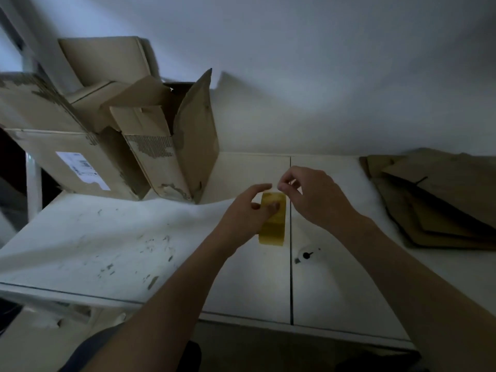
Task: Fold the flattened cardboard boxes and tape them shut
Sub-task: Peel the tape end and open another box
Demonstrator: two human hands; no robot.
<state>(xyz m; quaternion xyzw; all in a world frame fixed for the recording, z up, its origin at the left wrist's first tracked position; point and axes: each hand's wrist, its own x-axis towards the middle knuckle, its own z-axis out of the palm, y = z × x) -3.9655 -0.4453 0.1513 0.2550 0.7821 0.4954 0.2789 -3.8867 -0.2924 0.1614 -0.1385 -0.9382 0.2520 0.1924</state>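
Observation:
My left hand grips a yellowish roll of tape, held on edge above the white table. My right hand hovers just right of the roll's top, with thumb and forefinger pinched together near its upper edge; whether they hold the tape's end I cannot tell. A stack of flattened cardboard boxes lies at the table's right end. Opened, worn cardboard boxes stand at the back left, flaps up.
A larger box with a white shipping label leans at the far left. The table has a dark seam down its middle and a small cable hole. A pale wall rises behind.

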